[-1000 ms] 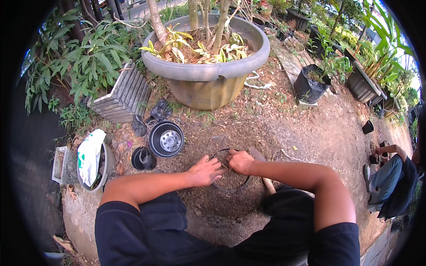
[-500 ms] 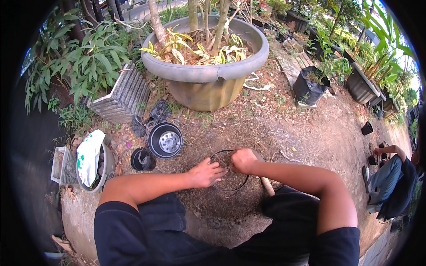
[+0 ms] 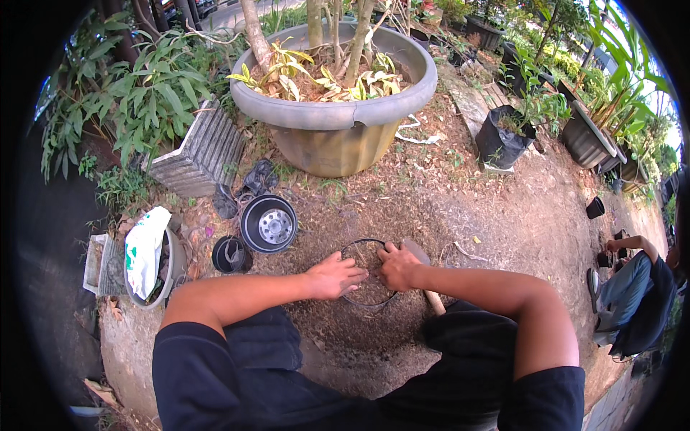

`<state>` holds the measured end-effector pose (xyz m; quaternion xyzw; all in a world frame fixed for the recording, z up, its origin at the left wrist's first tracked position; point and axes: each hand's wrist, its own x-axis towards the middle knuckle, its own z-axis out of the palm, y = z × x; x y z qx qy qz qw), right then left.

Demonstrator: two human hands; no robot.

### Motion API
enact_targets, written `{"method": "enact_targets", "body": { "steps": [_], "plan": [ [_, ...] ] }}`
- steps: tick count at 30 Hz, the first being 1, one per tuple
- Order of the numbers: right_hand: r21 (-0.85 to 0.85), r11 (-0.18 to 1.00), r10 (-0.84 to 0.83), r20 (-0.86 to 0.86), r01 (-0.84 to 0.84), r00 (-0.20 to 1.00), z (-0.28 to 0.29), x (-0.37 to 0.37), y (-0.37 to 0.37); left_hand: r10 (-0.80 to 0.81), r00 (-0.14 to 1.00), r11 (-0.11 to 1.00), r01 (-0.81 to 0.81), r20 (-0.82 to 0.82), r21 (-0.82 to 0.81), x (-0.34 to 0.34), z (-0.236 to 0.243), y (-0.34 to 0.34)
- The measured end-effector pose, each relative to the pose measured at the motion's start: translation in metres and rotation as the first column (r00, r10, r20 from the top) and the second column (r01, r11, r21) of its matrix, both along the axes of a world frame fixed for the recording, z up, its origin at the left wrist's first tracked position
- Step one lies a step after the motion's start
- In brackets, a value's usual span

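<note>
Between my hands is a round pot with a thin black rim point(image 3: 371, 307), filled with brown soil point(image 3: 372, 276). My left hand point(image 3: 336, 276) lies across the rim's left side, fingers stretched over the soil and holding nothing. On the right side, my right hand point(image 3: 399, 267) rests with bent, slightly parted fingers at the soil and rim; nothing shows in its grasp. Just beyond my right wrist is a tool's flat grey blade point(image 3: 416, 251). Its wooden handle point(image 3: 435, 302) comes out below my forearm.
An upright black pot point(image 3: 269, 224) and a smaller black pot point(image 3: 231, 255) stand at left. A large planter point(image 3: 330, 147) with thin trunks stands ahead. A white bag point(image 3: 147, 251) lies in another pot. Far right, a person point(image 3: 636, 287) squats near small black pots.
My right hand has shifted slightly right and down, its fist loosening into bent fingers. My left hand has flattened, its fingers now straighter over the soil.
</note>
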<state>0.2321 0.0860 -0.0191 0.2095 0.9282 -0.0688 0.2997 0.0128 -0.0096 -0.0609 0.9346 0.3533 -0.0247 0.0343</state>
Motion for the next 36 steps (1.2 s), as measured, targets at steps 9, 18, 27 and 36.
{"method": "enact_targets", "body": {
  "steps": [9, 18, 27, 36],
  "plan": [
    [0.112, 0.991, 0.064, 0.087, -0.074, 0.994, -0.017, -0.014, 0.008, -0.043, 0.996, 0.994, 0.035, -0.076, -0.106, 0.002, 0.007, 0.020],
    [0.154, 0.986, -0.008, -0.322, 0.061, 0.947, 0.020, -0.015, 0.022, 0.017, 0.984, 0.996, -0.031, 0.177, 0.079, -0.009, 0.000, 0.005],
    [-0.046, 0.997, -0.064, -0.206, 0.056, 0.976, 0.009, 0.001, 0.013, 0.231, 0.962, 0.973, -0.233, 0.147, -0.008, -0.002, 0.020, 0.006],
    [0.094, 0.995, -0.010, -0.280, 0.038, 0.960, -0.028, 0.002, 0.013, 0.166, 0.984, 0.975, -0.155, 0.059, -0.159, 0.004, 0.008, 0.012]
  ]
}}
